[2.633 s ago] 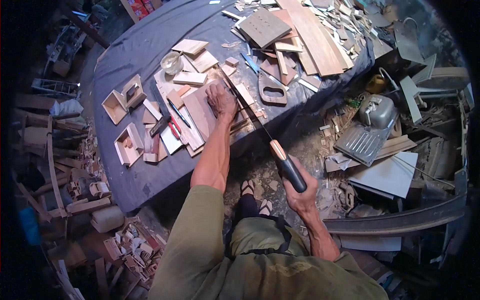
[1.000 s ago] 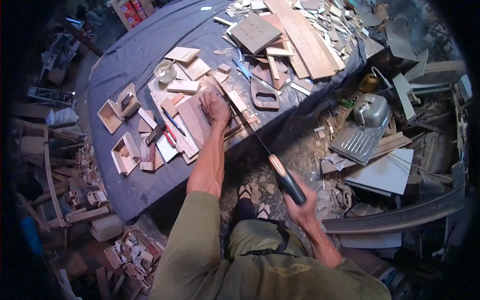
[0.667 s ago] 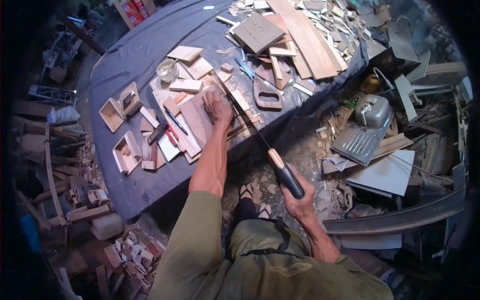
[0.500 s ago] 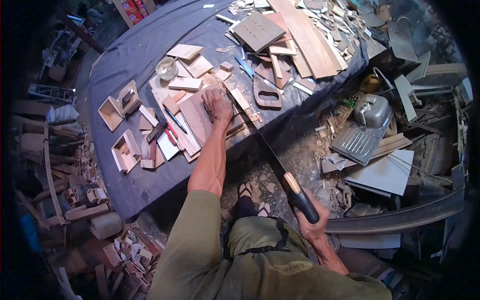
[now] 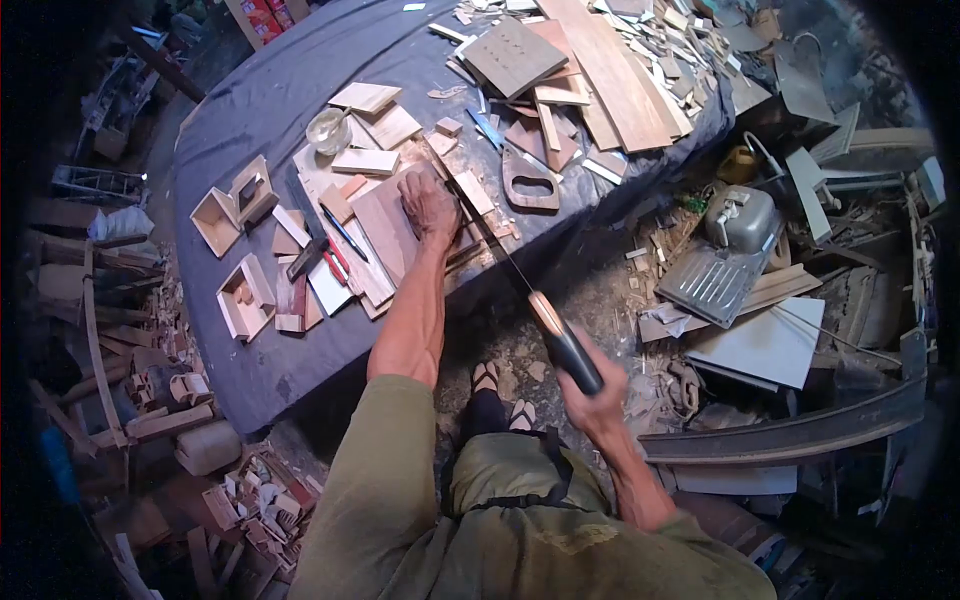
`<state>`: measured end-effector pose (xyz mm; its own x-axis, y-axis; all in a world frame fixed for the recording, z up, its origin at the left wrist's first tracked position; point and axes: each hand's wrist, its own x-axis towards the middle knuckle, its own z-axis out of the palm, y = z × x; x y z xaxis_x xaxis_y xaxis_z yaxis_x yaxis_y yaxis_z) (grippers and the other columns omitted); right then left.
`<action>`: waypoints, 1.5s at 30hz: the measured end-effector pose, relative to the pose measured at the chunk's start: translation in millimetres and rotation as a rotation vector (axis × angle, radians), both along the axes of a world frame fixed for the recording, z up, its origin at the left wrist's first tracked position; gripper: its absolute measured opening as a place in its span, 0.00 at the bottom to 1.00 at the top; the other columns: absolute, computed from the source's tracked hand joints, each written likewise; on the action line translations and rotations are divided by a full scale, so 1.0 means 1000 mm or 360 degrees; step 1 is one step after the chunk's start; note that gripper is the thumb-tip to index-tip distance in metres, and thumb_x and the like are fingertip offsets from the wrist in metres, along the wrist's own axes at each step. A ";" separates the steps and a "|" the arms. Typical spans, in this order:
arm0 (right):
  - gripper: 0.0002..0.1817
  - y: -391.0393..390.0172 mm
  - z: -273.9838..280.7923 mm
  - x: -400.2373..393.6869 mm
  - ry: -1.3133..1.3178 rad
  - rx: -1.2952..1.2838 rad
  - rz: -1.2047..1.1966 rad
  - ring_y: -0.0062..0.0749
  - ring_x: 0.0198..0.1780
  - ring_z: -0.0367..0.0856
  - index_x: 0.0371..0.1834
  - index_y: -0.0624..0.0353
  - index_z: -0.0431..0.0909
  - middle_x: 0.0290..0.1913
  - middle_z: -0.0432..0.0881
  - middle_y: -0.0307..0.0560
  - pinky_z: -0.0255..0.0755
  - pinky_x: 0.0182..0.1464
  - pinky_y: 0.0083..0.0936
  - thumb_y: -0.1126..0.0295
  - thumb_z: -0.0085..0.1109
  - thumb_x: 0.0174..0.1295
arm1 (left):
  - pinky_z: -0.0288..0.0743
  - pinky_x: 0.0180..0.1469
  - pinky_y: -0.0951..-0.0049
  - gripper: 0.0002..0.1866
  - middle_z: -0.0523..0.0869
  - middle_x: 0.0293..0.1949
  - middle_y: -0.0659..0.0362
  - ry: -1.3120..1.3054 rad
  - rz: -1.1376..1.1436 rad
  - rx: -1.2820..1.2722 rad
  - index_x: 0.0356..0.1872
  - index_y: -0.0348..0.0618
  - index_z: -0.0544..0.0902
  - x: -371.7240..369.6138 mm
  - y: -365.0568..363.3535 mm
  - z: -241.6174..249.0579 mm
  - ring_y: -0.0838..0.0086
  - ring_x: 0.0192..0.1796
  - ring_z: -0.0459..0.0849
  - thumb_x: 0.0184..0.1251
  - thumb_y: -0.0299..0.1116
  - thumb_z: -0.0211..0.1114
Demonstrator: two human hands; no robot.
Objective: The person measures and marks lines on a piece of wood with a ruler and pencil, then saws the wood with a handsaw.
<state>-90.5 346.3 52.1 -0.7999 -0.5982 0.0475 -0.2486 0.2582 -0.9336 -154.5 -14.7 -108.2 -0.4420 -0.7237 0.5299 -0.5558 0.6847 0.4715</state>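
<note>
My right hand [image 5: 595, 385] is wrapped round the black and wood handle of a handsaw [image 5: 550, 318]. The saw's blade runs up and left to the table edge, lying along the right side of a brown wooden board [image 5: 382, 222]. On that board rests my left hand [image 5: 432, 208], fingers curled, holding it down just left of the blade. A small light wood strip [image 5: 474, 192] lies right of the blade. Behind it is a second saw [image 5: 530, 182] with a wooden handle. A glass jar [image 5: 328, 131] and several wood blocks [image 5: 364, 162] stand beyond my left hand.
The table has a dark cloth [image 5: 290, 385]. Small wooden boxes [image 5: 245, 297], a red-handled tool [image 5: 335, 262] and a pen [image 5: 343, 232] lie to the left. Planks [image 5: 615, 75] and offcuts cover the far right. A metal sink [image 5: 715, 270] and scrap wood are on the floor.
My right hand has pushed the saw up and left, so less of the blade shows on my side of the table edge. My left hand stays on the board.
</note>
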 end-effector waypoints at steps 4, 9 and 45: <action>0.32 0.013 -0.014 0.005 0.0063 -0.0020 -0.0039 0.23 0.37 0.85 0.67 0.62 0.76 0.39 0.87 0.49 0.77 0.42 0.21 0.82 0.60 0.55 | 0.71 0.55 0.52 0.06 0.78 0.43 0.46 -0.0034 0.0055 0.0041 0.37 0.36 0.80 -0.003 0.004 -0.001 0.49 0.52 0.75 0.60 0.25 0.58; 0.30 0.056 0.001 0.020 -0.0013 -0.0010 -0.0002 0.24 0.39 0.86 0.66 0.64 0.77 0.40 0.88 0.49 0.78 0.44 0.22 0.81 0.59 0.56 | 0.71 0.54 0.51 0.06 0.78 0.42 0.46 -0.0009 -0.0008 -0.0009 0.36 0.36 0.80 0.001 -0.001 -0.004 0.49 0.50 0.75 0.59 0.24 0.58; 0.31 0.053 -0.007 0.008 0.0110 -0.0093 -0.0024 0.20 0.35 0.82 0.68 0.60 0.76 0.35 0.85 0.43 0.76 0.38 0.22 0.82 0.60 0.57 | 0.71 0.55 0.50 0.07 0.77 0.44 0.48 -0.0037 0.0001 0.0072 0.38 0.38 0.80 0.001 0.005 0.007 0.49 0.52 0.74 0.61 0.29 0.62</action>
<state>-82.2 399.3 44.9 -0.8025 -0.5806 0.1375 -0.3095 0.2081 -0.9279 -153.3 -9.7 -100.9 -0.4536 -0.7468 0.4864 -0.5673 0.6629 0.4887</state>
